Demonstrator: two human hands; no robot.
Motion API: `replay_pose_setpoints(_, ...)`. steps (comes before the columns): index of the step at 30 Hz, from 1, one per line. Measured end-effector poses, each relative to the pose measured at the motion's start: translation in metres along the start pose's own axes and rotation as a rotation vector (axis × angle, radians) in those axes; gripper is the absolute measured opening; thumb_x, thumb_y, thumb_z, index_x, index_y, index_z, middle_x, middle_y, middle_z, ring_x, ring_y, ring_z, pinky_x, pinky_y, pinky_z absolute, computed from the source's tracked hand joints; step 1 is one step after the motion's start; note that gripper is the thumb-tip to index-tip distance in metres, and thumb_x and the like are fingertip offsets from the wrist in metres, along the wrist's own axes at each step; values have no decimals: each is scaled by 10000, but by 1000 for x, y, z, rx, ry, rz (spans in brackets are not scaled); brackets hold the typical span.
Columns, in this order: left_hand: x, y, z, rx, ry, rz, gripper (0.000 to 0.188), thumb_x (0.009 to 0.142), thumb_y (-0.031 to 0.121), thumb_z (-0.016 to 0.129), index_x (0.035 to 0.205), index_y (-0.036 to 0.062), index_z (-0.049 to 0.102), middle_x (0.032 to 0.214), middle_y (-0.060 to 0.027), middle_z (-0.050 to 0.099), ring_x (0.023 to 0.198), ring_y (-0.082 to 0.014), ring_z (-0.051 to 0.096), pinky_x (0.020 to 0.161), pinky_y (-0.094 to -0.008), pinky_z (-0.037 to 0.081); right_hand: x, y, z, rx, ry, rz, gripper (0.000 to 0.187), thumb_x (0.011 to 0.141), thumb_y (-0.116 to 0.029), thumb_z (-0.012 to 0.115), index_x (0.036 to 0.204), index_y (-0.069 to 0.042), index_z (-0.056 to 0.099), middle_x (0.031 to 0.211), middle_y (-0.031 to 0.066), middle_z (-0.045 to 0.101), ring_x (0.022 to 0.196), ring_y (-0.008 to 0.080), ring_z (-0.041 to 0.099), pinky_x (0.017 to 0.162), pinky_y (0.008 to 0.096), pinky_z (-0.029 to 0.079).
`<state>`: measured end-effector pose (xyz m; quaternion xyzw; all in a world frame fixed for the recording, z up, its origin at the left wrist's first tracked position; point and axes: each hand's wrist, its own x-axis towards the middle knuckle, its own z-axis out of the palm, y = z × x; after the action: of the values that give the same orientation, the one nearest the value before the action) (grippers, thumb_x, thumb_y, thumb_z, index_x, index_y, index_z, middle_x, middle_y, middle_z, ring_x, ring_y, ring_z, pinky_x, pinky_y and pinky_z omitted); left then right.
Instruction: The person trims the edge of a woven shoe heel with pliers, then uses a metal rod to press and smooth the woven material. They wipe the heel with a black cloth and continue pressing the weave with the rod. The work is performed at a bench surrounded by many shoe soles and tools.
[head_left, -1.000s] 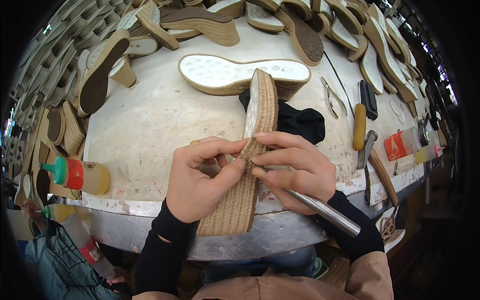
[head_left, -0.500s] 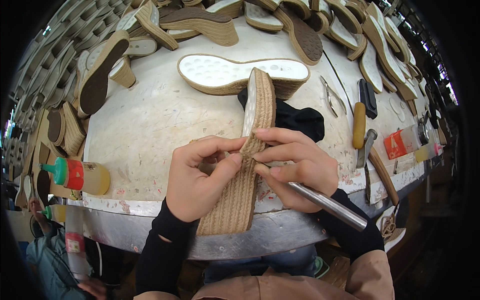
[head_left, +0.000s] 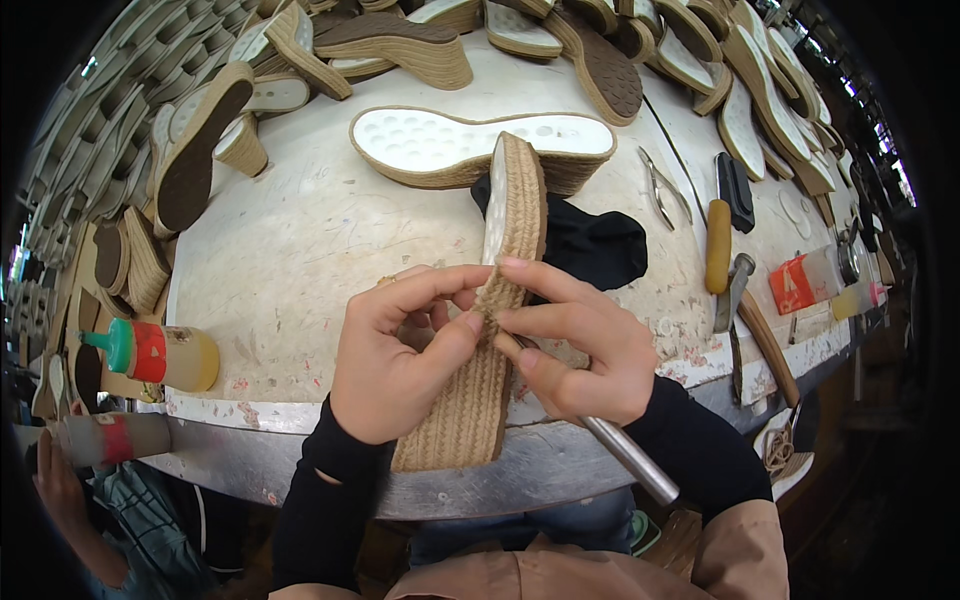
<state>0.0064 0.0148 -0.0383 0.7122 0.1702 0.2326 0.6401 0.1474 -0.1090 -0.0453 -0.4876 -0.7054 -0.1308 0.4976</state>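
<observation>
A woven-jute wedge sole [head_left: 455,420] stands on edge in front of me, its thick heel end near the table's front edge. My left hand [head_left: 390,350] pinches the braided side at its narrow middle, thumb and forefinger pressed together. My right hand [head_left: 590,350] has its fingertips against the same spot. In its curled lower fingers lies a tool with a round metal handle [head_left: 635,465]; the tool's tip is hidden. Just beyond, a second wedge sole [head_left: 450,142] with a white dimpled top lies across the table, and a black cloth [head_left: 600,245] is bunched beside the held sole.
Pincers [head_left: 664,185], a yellow-handled tool [head_left: 718,245] and a hammer [head_left: 765,345] lie at right. A green-capped bottle [head_left: 185,357] stands at left. More soles [head_left: 400,45] pile up at the back. At lower left, another person's hand [head_left: 60,485] is by a bottle [head_left: 115,437].
The metal handle has swung down and to the left with my right hand, while my left hand keeps its pinch. At lower left, the other person's bottle has tipped from upright to sideways.
</observation>
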Motion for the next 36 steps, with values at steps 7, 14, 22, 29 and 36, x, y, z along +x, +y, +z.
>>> replay_pose_setpoints(7, -1, 0, 1, -45, -5, -26, 295, 777, 7, 615, 1069, 4, 654, 824, -10, 585, 692, -54, 463, 608, -188, 392, -3, -5, -2, 143, 9, 100, 290, 683, 120, 711, 801, -49, 507, 886, 168, 608, 960, 426, 624, 753, 419, 567)
replay_pose_setpoints(14, 0, -2, 0, -17, -12, -2, 302, 772, 3, 613, 1071, 2, 651, 827, -15, 586, 706, -67, 468, 625, -199, 399, -1, -2, 0, 70, -21, 57, 297, 666, 92, 739, 785, -40, 501, 824, 131, 623, 966, 405, 629, 727, 406, 567)
replay_pose_setpoints(22, 2, -1, 0, 54, -35, 67, 300, 771, 8, 608, 1068, 15, 653, 800, -20, 571, 699, -83, 470, 628, -213, 406, -1, -1, 0, 28, -33, -15, 227, 692, 110, 687, 768, -18, 515, 890, 176, 614, 990, 400, 619, 750, 420, 562)
replay_pose_setpoints(29, 2, -1, 0, 39, -27, 36, 289, 779, 15, 602, 1065, 8, 649, 799, -17, 564, 696, -77, 470, 610, -210, 401, 0, -9, 1, 84, 3, 104, 229, 634, 123, 653, 634, 0, 461, 761, 157, 554, 897, 396, 635, 774, 477, 557)
replay_pose_setpoints(36, 2, -1, -1, 42, -46, 36, 278, 791, 21, 599, 1064, 6, 647, 814, -16, 565, 704, -76, 468, 629, -207, 403, -2, -4, 1, 115, 36, 48, 241, 696, 101, 707, 798, -24, 528, 863, 177, 612, 986, 408, 621, 741, 403, 563)
